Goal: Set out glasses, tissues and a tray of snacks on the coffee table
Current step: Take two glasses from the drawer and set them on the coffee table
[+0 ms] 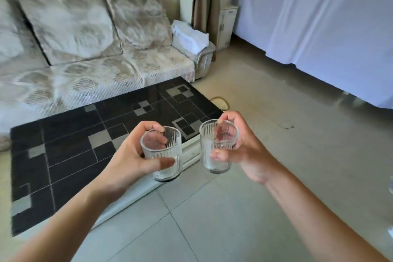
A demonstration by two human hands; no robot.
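Two ribbed glasses are carried above the tabletop's (70,134) near edge, one wrapped in the left hand (131,155), the other (218,147) in the right hand (240,144). Each grip is clamped round the sidewall. Probably light but slippery and breakable, so best held mid-wall and set down gently.

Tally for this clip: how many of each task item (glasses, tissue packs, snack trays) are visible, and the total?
Glasses: 2, one in the left hand (left glass), one in the right hand (right glass)
Tissue packs: 1, what looks like a tissue pack on the sofa arm
Snack trays: 0
Total: 3
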